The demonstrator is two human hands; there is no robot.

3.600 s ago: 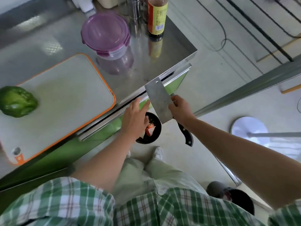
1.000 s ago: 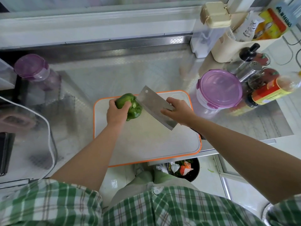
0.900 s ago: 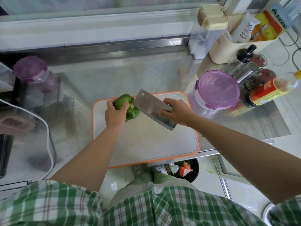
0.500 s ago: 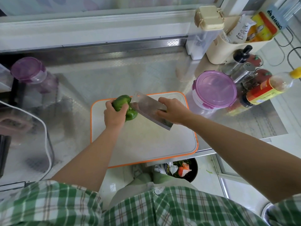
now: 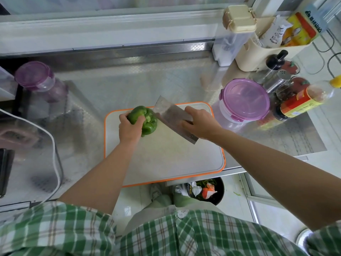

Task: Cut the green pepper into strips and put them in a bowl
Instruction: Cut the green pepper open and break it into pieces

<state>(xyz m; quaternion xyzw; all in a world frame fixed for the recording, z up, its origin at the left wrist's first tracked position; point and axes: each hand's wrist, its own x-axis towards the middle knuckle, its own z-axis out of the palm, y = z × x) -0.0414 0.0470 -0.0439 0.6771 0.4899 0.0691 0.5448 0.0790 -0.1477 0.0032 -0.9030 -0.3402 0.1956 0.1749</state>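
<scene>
A whole green pepper [image 5: 145,120] lies at the far left corner of the white cutting board with an orange rim [image 5: 219,163]. My left hand [image 5: 129,127] grips the pepper from the near side, fingers curled over it. My right hand [image 5: 200,121] holds a steel cleaver [image 5: 169,115] near the blade's back. The blade slants across the board, and its front edge touches the pepper's right side by the stem end.
A clear tub with a purple lid [image 5: 244,100] stands right of the board, beside sauce bottles [image 5: 302,100] and shakers. Another purple-lidded jar [image 5: 36,78] is at the far left. A black bin with scraps [image 5: 206,190] sits on the floor below the counter edge.
Since 3.6 s ago my view swung from the bin to the board, and my left hand took the pepper. Over the last second the cleaver tilted down onto the pepper's right side.
</scene>
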